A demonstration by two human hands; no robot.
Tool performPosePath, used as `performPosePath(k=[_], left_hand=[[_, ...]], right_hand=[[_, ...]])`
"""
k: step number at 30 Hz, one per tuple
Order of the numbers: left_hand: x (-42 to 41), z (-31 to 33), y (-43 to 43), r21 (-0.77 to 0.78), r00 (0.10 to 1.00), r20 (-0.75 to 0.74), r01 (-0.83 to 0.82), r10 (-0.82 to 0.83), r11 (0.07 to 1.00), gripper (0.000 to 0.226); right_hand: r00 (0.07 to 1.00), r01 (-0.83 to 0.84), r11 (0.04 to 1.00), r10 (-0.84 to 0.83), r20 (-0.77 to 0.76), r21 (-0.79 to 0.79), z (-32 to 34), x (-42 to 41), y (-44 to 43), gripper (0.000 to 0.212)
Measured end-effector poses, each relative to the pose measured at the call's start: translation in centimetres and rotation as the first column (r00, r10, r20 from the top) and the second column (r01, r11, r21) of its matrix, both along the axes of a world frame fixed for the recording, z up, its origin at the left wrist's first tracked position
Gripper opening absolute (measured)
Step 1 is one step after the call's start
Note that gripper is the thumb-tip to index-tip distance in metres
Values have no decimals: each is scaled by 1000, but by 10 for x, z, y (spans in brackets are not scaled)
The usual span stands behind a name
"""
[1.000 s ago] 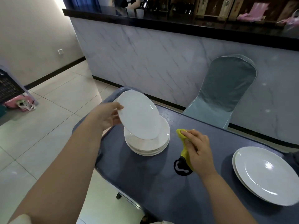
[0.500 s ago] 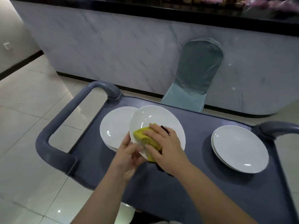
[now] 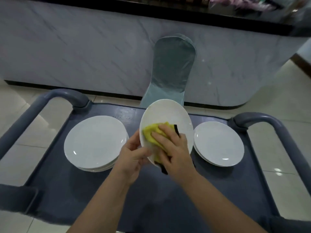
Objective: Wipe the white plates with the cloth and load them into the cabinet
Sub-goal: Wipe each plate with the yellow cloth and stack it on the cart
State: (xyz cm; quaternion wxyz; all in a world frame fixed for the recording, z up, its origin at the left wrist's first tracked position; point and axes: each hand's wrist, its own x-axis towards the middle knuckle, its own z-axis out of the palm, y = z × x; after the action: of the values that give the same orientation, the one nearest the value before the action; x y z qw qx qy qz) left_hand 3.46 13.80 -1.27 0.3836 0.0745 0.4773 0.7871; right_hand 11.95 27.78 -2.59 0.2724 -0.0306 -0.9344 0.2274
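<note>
Held plate point(image 3: 168, 113), centre of frame, tilted above the cart point(image 3: 117, 190): rigid, glazed, probably slick and breakable. You would do best to take it at the rim, thumb over the lip. Your left hand point(image 3: 133, 157) pinches its lower-left edge, fingers curled. Your right hand point(image 3: 173, 148) presses the soft yellow cloth point(image 3: 152, 132) on its face, fingers extended. Plate is white, round, shallow, unmarked.
</note>
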Motion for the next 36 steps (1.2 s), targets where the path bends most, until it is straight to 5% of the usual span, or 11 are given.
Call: performPosePath(k=[3, 8, 11, 14, 16, 21, 25, 29, 33, 36], left_hand=[[-9, -7, -1, -40, 1000, -12, 2, -2, 999, 72], [2, -12, 10, -129, 990, -64, 118, -127, 985, 73], [0, -6, 18, -87, 991, -56, 116, -121, 989, 69], [-16, -2, 10, -88, 990, -90, 101, -109, 991, 71], [-23, -2, 2, -127, 981, -139, 121, -139, 984, 75], [-14, -2, 7, -144, 963, -166, 188, -211, 971, 80], [-14, -1, 16, -65, 981, -125, 140, -147, 988, 75], [-23, -3, 9, -78, 988, -103, 111, -118, 991, 76], [-18, -4, 4, -130, 968, -142, 189, -207, 973, 78], [-11, -1, 14, -122, 959, -152, 222, -239, 968, 78]], right_hand=[[998, 2, 1000, -3, 56, 15, -30, 43, 20, 41], [944, 331, 942, -331, 14, -61, -7, 1, 74, 41], [981, 188, 982, -188, -56, 0, 8, -32, 51, 41], [999, -42, 995, 43, -8, 95, -23, 4, 26, 38], [999, -50, 994, 48, 21, 101, -39, 37, 30, 35], [945, 326, 940, -327, 8, -95, -6, 3, 76, 52], [988, 137, 990, -138, -74, -24, 7, -30, 36, 48], [999, -48, 995, 47, 15, 84, -34, 31, 22, 36], [974, 177, 984, -175, 141, -6, -20, 46, 76, 55], [957, 290, 957, -290, -1, -23, 18, -2, 84, 49]])
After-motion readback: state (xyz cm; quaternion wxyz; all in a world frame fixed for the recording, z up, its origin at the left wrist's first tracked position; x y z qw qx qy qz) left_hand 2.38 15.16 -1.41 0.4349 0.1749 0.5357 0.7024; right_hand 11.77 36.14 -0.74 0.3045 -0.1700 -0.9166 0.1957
